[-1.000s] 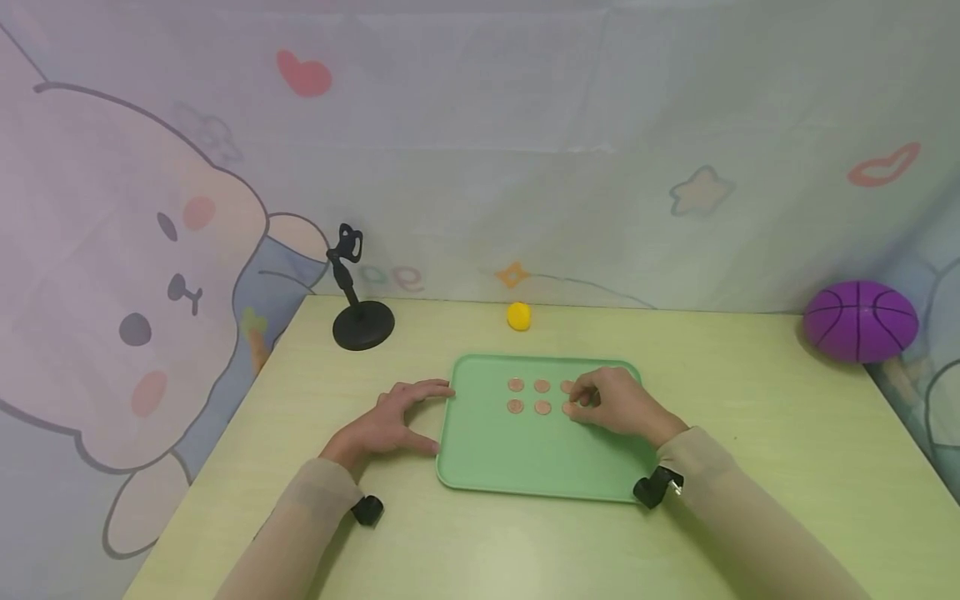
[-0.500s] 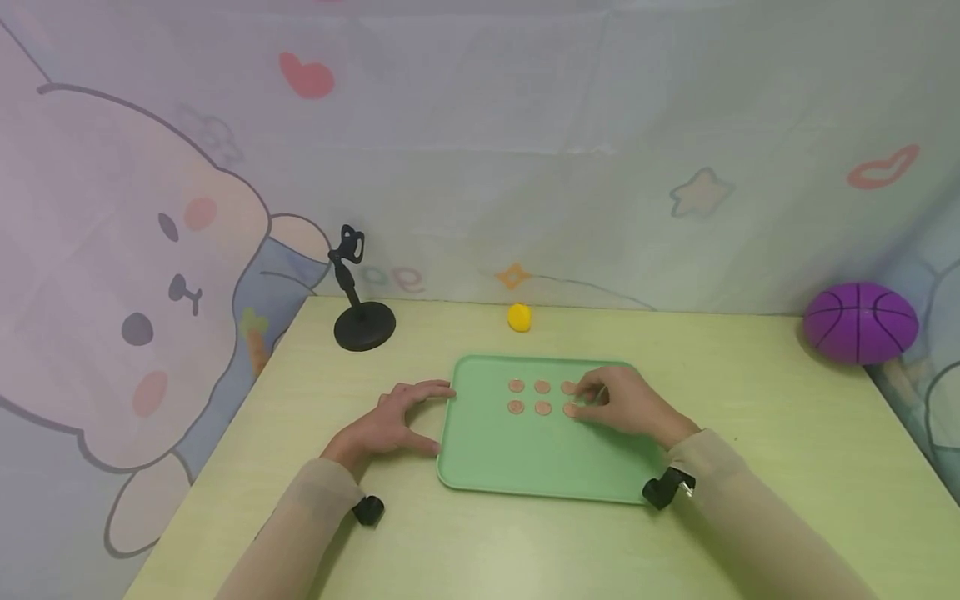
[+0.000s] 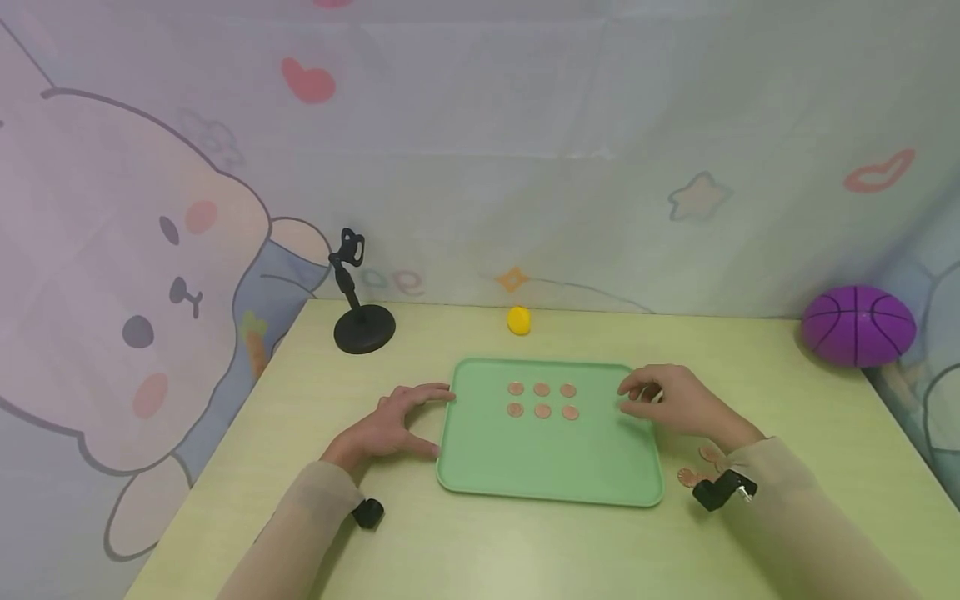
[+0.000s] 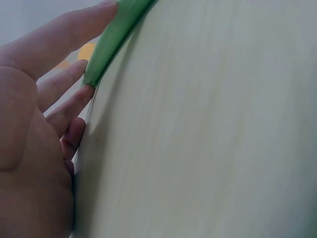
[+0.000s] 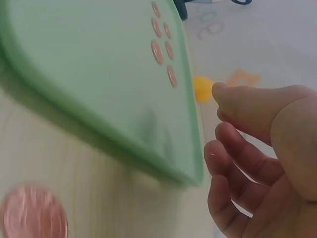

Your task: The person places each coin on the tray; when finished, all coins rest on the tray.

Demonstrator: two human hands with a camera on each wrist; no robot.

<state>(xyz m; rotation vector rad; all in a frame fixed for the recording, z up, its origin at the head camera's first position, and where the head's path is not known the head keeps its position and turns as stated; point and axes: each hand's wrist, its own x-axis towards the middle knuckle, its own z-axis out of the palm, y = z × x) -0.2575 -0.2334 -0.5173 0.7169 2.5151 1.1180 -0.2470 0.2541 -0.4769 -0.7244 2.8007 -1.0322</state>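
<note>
A green tray [image 3: 547,467] lies on the table, bearing two rows of three copper-coloured coins [image 3: 542,410]. My left hand [image 3: 381,427] rests at the tray's left side, thumb and fingers spread along the edge; the left wrist view has its fingertips touching the green rim [image 4: 106,49]. Over the right edge of the tray hovers my right hand [image 3: 678,402], fingers loosely bent, nothing between thumb and fingertips in the right wrist view. More coins [image 3: 687,477] lie on the table right of the tray, partly hidden under the right wrist; one coin [image 5: 33,213] looms close in the right wrist view.
A black stand with a round base [image 3: 364,328] is at the back left. Behind the tray sits a small yellow object [image 3: 518,321]. A purple ball [image 3: 858,327] is at the far right, and a printed cloth [image 3: 480,200] hangs behind the table.
My right hand has moved right, off the right-hand coins to the tray's right edge, uncovering the third coin of each row and loose coins on the table. The left hand stays put.
</note>
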